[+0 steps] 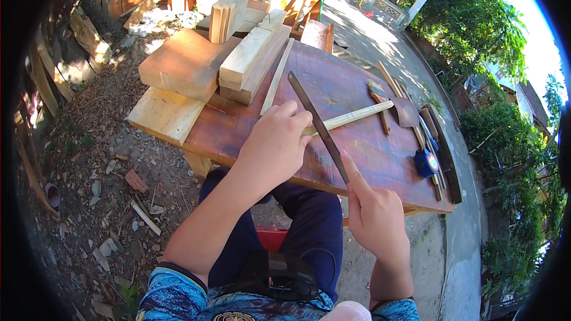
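My left hand (270, 145) is closed on the near end of a thin pale wooden stick (360, 114), which slants right across the wooden table (351, 86). My right hand (377, 217) grips the near end of a long, flat, dark metal blade (313, 113), with the index finger stretched along it. Whether it is a file or a saw blade I cannot tell. The handle is hidden in my palm. Close beside my left fingers, the blade crosses over the stick.
Thick wooden blocks (184, 62) and beams (250, 53) are stacked at the table's left. Another thin strip (278, 77) lies beside them. To the right are a hammer (380, 107), a blue tape measure (426, 163) and several long tools. Wood scraps litter the ground at left.
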### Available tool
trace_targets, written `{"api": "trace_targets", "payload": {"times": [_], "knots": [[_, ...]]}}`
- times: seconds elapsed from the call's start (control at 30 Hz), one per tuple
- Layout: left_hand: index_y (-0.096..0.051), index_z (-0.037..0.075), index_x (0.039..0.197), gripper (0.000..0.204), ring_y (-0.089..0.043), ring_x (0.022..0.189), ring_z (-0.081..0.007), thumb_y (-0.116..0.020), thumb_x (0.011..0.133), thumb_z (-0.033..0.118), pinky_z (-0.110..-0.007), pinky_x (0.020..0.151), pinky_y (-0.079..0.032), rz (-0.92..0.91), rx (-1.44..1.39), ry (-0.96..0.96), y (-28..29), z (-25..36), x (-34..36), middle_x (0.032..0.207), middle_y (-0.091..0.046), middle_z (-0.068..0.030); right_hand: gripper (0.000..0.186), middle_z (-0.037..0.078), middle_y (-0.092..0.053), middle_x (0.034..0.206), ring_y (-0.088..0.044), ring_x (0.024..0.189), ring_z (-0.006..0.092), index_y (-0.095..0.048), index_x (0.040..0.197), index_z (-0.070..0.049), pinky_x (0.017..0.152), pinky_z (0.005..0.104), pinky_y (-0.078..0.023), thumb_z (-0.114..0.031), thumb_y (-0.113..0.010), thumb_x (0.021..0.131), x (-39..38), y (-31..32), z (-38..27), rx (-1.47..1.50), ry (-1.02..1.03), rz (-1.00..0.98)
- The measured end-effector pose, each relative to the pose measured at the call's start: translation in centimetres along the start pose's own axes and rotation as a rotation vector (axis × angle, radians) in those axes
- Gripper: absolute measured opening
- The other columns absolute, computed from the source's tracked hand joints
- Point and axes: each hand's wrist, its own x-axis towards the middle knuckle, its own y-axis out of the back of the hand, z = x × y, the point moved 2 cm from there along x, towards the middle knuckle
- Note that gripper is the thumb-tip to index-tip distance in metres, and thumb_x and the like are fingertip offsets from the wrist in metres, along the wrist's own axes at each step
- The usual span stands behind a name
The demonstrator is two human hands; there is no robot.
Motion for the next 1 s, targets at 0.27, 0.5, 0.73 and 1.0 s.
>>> {"api": "trace_targets", "payload": {"times": [0.27, 0.5, 0.73, 1.0], "knots": [[-0.067, 0.001, 0.1, 0.017, -0.063, 0.099, -0.0419, -0.076, 0.085, 0.005, -0.049, 0.084, -0.051, 0.006, -0.032, -0.025, 0.1, -0.3, 0.4, 0.095, -0.059, -0.0184, 0.066, 0.012, -0.063, 0.064, -0.063, 0.053, 0.0318, -0.051, 0.157, -0.01, 0.054, 0.045, -0.049, -0.003, -0.062, 0.092, -1.4, 0.7, -0.5, -0.041, -0.048, -0.007], [-0.068, 0.001, 0.097, 0.015, -0.063, 0.097, -0.0421, -0.076, 0.085, 0.005, -0.05, 0.084, -0.051, 0.071, 0.063, -0.032, -0.6, 0.4, 0.3, 0.094, -0.061, -0.0184, 0.065, 0.017, -0.058, 0.062, -0.06, 0.053, 0.0356, -0.053, 0.156, -0.011, 0.055, 0.0471, -0.046, -0.002, -0.061, 0.092, -3.1, 2.3, -0.9, -0.068, -0.038, -0.016], [-0.066, 0.0, 0.094, 0.016, -0.064, 0.094, -0.0423, -0.077, 0.084, 0.006, -0.049, 0.082, -0.051, 0.026, 0.018, 0.027, -0.1, -0.6, -0.2, 0.095, -0.062, -0.0193, 0.06, 0.023, -0.065, 0.073, -0.063, 0.057, 0.0389, -0.056, 0.153, -0.01, 0.057, 0.0436, -0.049, 0.0, -0.056, 0.094, 0.7, 0.2, -1.3, -0.095, -0.057, -0.034], [-0.064, -0.001, 0.093, 0.016, -0.064, 0.095, -0.0404, -0.076, 0.086, 0.007, -0.047, 0.082, -0.051, 0.054, 0.038, -0.009, -0.1, -0.9, -0.2, 0.096, -0.062, -0.0175, 0.072, 0.011, -0.061, 0.063, -0.063, 0.054, 0.0296, -0.05, 0.158, -0.014, 0.054, 0.0451, -0.05, -0.003, -0.063, 0.089, 0.8, -1.2, -0.8, -0.09, -0.002, 0.039]]}}
